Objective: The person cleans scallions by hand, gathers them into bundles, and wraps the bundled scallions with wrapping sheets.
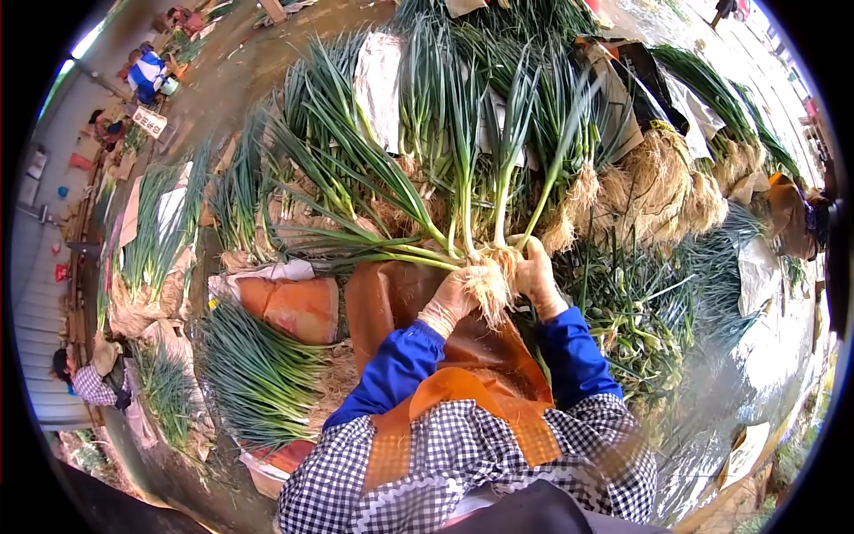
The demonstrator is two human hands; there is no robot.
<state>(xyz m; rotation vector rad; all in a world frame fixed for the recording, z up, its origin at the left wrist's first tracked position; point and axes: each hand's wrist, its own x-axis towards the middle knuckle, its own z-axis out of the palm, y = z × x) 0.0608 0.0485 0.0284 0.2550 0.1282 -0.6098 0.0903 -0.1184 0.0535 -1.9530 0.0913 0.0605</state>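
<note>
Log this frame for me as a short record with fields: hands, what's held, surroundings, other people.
Left hand: gripping the root end of green onions
Right hand: gripping the same root end, opposite side
Held onions: leaves fanned away from the wearer, pale roots hanging between the hands
Beyond: rows of onion bundles
Left side: loose onion pile
Other people: several, along the picture's left side

At the centre, shaggy roots [487, 289] hid some fingers of the left hand [455, 298] and the right hand [537, 278]. Toward twelve o'clock, the upper edge cut off the farthest onions [525, 25]. Toward ten, the writing on a sign [149, 121] and the doings of a distant person [145, 73] were too small to tell, while between four and five a brown blur [616, 456] veiled part of the checked sleeve [583, 434].
</note>
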